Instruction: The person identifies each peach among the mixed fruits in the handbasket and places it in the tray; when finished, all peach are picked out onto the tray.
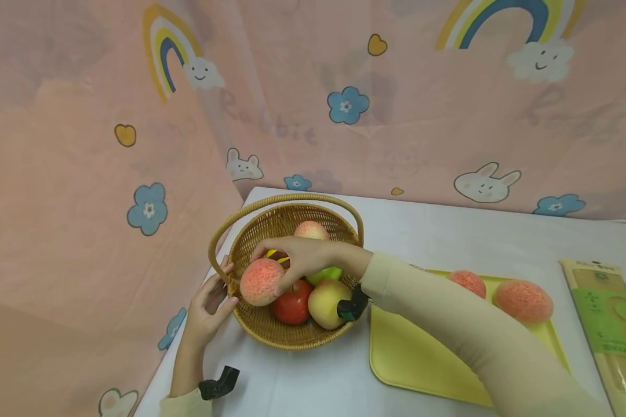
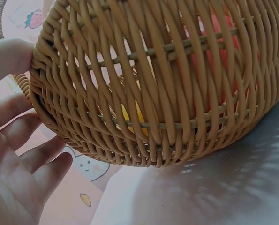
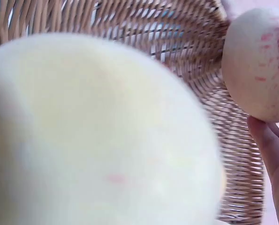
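Note:
A wicker basket (image 1: 292,341) with a tall handle holds several fruits: a red apple (image 1: 292,304), a yellow-green apple (image 1: 327,302) and a pink peach (image 1: 311,230). Over its left side the right hand (image 1: 305,255) pinches another peach (image 1: 261,282) between thumb and fingers; the same peach (image 3: 256,65) shows at the right in the right wrist view. The left hand (image 1: 206,313) grips the basket's left rim. In the left wrist view that hand (image 2: 22,136) has its thumb and fingertips at the wicker edge (image 2: 153,93).
Right of the basket lies a yellow tray (image 1: 422,359) with two pink peaches (image 1: 523,301) (image 1: 468,284), partly behind the right sleeve. A green and tan package (image 1: 607,324) lies at the far right. A patterned pink cloth (image 1: 302,87) hangs behind and at the left.

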Demonstrator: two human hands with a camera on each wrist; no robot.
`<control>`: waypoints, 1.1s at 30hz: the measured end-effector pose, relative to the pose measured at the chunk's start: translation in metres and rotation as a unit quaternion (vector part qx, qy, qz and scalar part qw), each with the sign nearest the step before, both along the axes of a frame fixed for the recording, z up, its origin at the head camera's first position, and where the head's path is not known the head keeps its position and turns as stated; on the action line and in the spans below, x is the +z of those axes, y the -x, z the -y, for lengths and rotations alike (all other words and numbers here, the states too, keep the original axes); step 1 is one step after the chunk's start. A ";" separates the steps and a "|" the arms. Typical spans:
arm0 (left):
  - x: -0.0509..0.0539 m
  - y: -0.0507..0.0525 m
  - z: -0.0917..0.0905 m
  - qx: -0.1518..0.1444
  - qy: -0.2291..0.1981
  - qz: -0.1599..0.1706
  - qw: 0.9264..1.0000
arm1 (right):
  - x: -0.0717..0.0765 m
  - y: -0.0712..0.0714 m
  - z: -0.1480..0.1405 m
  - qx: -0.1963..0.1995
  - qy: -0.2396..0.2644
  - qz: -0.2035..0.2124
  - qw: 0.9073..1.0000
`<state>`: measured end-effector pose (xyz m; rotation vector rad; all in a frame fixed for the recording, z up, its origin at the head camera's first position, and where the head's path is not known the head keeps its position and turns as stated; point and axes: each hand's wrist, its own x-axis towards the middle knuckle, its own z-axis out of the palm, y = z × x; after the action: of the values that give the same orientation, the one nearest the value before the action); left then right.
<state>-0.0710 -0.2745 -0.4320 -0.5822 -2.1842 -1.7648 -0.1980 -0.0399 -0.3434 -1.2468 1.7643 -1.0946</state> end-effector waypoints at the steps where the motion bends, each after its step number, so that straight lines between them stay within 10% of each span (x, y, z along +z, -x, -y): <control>1: 0.000 0.000 0.000 -0.002 -0.001 -0.004 1.000 | 0.003 -0.001 -0.003 0.002 0.002 0.002 1.000; 18: 0.000 0.000 0.000 0.010 0.014 -0.011 1.000 | 0.022 -0.029 -0.113 -0.023 0.110 -0.020 0.993; 33: -0.003 0.000 0.001 -0.005 -0.008 -0.015 1.000 | -0.040 -0.072 -0.215 -0.161 0.168 -0.045 0.972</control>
<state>-0.0712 -0.2759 -0.4345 -0.6118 -2.1496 -1.7655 -0.1260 0.1753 -0.3831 -1.2442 1.9535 -1.5995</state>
